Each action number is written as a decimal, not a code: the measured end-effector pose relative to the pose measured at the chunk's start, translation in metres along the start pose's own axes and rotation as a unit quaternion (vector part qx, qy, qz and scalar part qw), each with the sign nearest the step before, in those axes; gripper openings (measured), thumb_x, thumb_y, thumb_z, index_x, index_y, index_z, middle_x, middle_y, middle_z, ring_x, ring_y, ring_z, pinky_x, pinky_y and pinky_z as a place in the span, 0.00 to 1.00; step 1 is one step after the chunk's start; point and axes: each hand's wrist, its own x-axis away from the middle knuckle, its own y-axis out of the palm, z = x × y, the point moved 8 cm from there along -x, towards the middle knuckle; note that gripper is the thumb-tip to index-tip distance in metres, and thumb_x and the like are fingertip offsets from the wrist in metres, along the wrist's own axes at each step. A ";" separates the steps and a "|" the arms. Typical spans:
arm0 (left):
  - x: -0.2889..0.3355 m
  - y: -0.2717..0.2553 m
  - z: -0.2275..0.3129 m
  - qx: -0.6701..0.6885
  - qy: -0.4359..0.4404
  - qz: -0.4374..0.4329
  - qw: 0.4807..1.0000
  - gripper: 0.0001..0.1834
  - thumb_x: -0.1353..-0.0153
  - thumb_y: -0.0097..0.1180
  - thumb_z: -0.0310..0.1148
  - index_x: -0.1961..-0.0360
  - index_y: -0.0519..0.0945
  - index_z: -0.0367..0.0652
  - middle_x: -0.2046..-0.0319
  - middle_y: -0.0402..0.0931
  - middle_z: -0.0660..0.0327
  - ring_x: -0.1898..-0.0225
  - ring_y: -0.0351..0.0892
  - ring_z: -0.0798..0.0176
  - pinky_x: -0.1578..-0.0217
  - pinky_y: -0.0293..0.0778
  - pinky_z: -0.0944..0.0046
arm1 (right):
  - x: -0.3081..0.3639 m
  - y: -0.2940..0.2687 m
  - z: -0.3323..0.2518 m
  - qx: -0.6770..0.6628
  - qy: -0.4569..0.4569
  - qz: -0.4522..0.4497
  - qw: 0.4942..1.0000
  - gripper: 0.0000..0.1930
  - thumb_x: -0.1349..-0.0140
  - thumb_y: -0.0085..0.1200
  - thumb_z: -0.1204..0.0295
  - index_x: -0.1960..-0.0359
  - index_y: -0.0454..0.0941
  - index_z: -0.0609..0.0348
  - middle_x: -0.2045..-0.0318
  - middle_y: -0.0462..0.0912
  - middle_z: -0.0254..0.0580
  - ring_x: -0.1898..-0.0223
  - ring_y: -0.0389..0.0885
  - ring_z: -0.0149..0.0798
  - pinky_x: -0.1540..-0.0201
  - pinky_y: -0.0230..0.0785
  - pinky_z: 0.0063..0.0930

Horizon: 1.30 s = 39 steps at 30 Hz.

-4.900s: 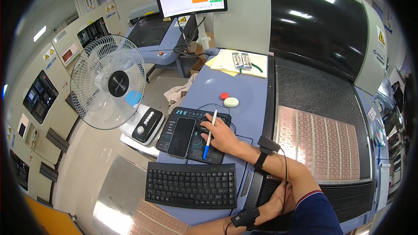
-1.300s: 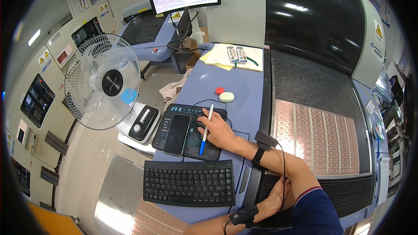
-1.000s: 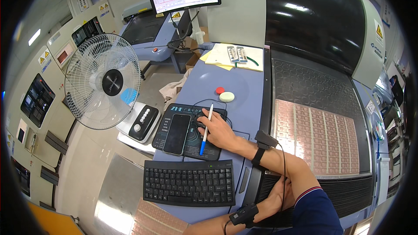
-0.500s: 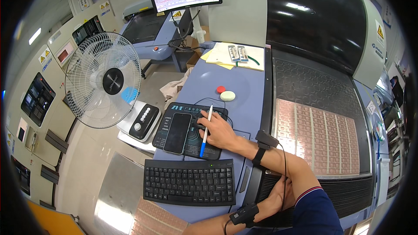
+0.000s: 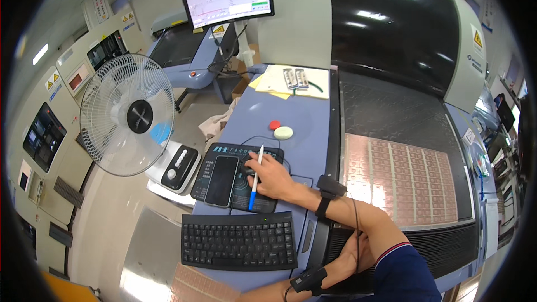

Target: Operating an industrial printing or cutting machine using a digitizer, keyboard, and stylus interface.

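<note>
With right hand (image 5: 272, 178), grasping pen (image 5: 257, 177) over mouse (image 5: 248, 164), mid-frame; tucking left hand (image 5: 350, 254) beneath elbow (image 5: 382, 223), lower right; cannot tell its grip.

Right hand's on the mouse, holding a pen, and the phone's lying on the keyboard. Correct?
No: the phone lies on the black mouse pad, not on the keyboard, per the head view. Right hand is on the mouse, holding a pen.
</note>
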 end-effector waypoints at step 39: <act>0.004 -0.022 -0.012 -0.068 0.013 0.082 0.994 0.41 0.31 0.52 0.59 0.29 0.66 0.36 0.29 0.64 0.45 0.24 0.57 0.43 0.28 0.50 0.33 | -0.004 0.011 0.006 0.045 0.039 0.000 0.998 0.21 0.44 0.66 0.67 0.52 0.74 0.63 0.41 0.77 0.62 0.42 0.77 0.57 0.38 0.70 0.44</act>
